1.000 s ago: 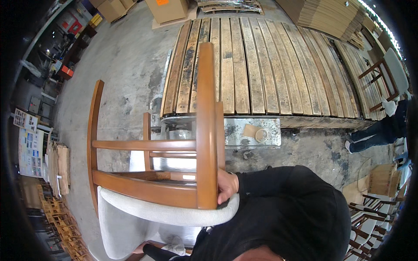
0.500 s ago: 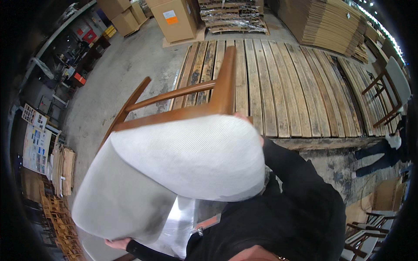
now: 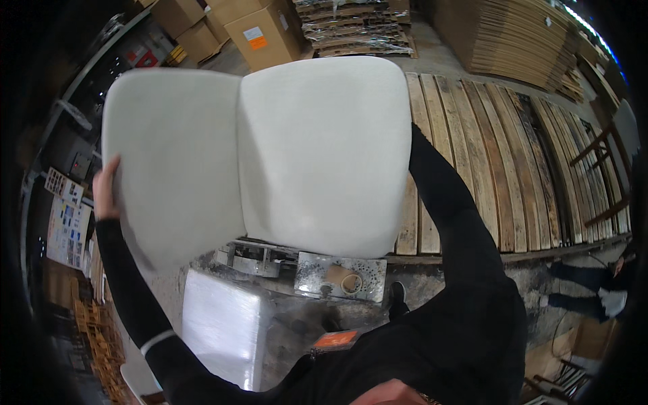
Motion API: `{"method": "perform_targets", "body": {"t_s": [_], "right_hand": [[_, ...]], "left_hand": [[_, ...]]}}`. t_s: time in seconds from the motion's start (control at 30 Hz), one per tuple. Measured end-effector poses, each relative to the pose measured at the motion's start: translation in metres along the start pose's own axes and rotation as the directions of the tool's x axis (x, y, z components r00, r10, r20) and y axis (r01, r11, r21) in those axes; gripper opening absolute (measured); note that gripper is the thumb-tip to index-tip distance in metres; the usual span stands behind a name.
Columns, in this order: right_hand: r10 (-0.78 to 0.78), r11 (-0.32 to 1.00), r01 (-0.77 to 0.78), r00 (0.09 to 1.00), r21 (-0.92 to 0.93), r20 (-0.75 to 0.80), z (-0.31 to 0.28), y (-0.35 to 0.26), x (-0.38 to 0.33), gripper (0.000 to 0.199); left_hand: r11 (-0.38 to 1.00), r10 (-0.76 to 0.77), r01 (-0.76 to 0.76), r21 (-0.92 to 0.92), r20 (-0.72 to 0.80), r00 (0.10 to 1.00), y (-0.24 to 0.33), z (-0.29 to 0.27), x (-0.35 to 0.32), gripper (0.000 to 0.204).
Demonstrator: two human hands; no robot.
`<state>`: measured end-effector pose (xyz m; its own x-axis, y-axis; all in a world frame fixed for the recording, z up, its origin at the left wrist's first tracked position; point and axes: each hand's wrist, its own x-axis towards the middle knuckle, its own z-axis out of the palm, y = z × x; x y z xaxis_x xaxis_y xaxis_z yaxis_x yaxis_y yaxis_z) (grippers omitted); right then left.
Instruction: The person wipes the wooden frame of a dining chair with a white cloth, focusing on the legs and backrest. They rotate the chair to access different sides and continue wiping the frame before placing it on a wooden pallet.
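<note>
A chair with pale off-white upholstery is held up in front of me on its side. Its seat (image 3: pixel 324 155) is the panel on the right, and its backrest (image 3: pixel 175 162) the panel on the left; they meet at an upright seam. My left hand (image 3: pixel 106 189) grips the outer left edge of the backrest, thumb on the near face and fingers partly behind. My right arm reaches to the right edge of the seat, where the hand is hidden behind the chair. The wooden legs are out of sight behind the upholstery.
A slatted wooden platform (image 3: pixel 486 162) stretches off to the right. Below the chair are a plastic-wrapped white block (image 3: pixel 223 331) and a metal plate (image 3: pixel 310 273) carrying a tape roll (image 3: pixel 351 284). Cardboard boxes (image 3: pixel 263 34) stand behind. A co-worker's legs (image 3: pixel 574 290) show at right.
The chair has been lifted and turned, bringing the upholstered faces toward me and hiding the wooden legs. My left hand has risen with the backrest; my right hand has gone out of sight.
</note>
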<state>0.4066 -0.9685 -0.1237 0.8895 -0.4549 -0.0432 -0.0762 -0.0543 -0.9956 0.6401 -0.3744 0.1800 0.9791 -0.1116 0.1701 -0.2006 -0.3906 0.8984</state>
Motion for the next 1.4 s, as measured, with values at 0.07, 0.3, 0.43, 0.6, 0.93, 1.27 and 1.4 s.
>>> {"method": "perform_targets", "body": {"t_s": [0.07, 0.3, 0.43, 0.6, 0.93, 1.27, 1.4], "right_hand": [[0.078, 0.997, -0.078, 0.997, -0.005, -0.029, -0.035, 0.002, 0.032, 0.057], [0.182, 0.703, 0.067, 0.946, 0.708, -0.270, -0.087, -0.026, 0.018, 0.075], [-0.028, 0.940, 0.148, 0.932, 0.309, -0.360, -0.047, -0.010, -0.054, 0.102], [-0.065, 0.967, 0.136, 0.949, 0.214, -0.309, -0.062, -0.004, -0.019, 0.116], [-0.125, 0.971, 0.205, 0.874, 0.123, -0.469, -0.058, 0.009, 0.048, 0.116], [0.087, 0.995, -0.065, 0.931, 0.075, -0.353, -0.054, -0.009, 0.023, 0.124], [0.022, 0.997, 0.004, 0.946, 0.078, -0.324, -0.047, -0.016, 0.022, 0.117]], "left_hand": [[0.918, 0.185, -0.144, 0.369, -0.078, 0.980, 0.034, 0.058, 0.038, 0.072], [0.460, 0.392, -0.167, 0.872, -0.031, 0.919, 0.109, 0.199, 0.106, 0.106], [0.253, 0.524, -0.316, 0.914, 0.145, 0.839, 0.110, 0.245, 0.122, 0.091], [-0.087, 0.672, -0.324, 0.942, 0.296, 0.679, 0.080, 0.307, 0.092, 0.085], [0.825, 0.458, -0.557, 0.097, 0.463, 0.759, -0.079, 0.401, -0.099, 0.076], [0.873, -0.327, 0.469, -0.133, 0.553, 0.766, -0.223, 0.367, -0.176, 0.049], [0.503, -0.224, 0.657, -0.562, 0.649, 0.727, -0.144, 0.447, -0.067, 0.101]]}}
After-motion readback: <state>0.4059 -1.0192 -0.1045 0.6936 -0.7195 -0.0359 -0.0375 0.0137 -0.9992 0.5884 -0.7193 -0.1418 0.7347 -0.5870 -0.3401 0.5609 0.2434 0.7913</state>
